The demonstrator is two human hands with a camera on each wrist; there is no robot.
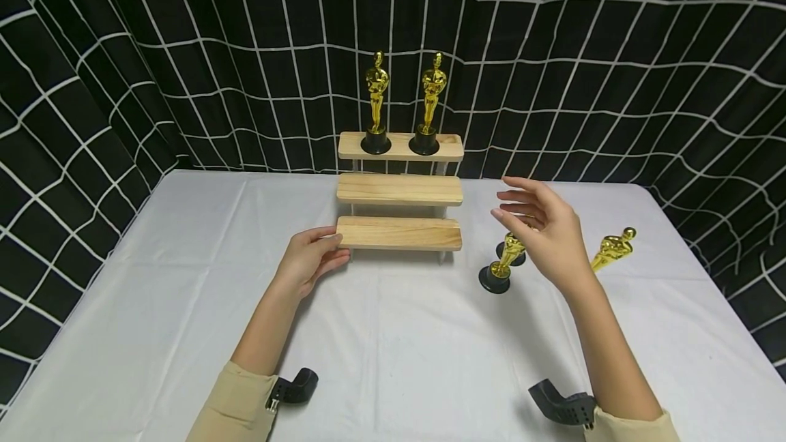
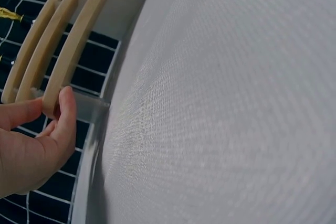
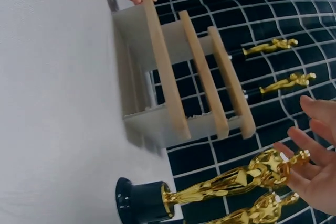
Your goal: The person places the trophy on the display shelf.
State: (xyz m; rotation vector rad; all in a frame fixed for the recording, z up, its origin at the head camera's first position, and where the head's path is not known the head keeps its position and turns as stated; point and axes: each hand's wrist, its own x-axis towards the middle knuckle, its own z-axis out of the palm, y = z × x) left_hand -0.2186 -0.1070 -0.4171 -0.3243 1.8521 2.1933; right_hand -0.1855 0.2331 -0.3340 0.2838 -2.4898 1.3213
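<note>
Gripping the left end of the bottom shelf (image 1: 399, 234) between thumb and fingers of the left hand (image 1: 308, 259). Grasping nothing with the right hand (image 1: 548, 239), fingers released, apart and gently bent, just beside the heads of the statuettes at the right; cannot tell from these views whether touching.

Can see, on the white-covered worktop (image 1: 399, 360) right of the tiers, a near gold statuette (image 1: 502, 268) upright on a round black base, a second statuette (image 1: 520, 259) just behind, partly masked by the right hand, and a third statuette (image 1: 612, 249) farther right, hidden low down behind the arm. Can see two more, a left trophy (image 1: 376, 97) and a right trophy (image 1: 432, 97), upright and apart on the top shelf (image 1: 400, 146), above the middle shelf (image 1: 399, 189). Cannot read any lettering on the black bases, too small to tell. Shows also a black backdrop (image 1: 245, 87) with white grid lines, and beige sleeves (image 1: 230, 401).
</note>
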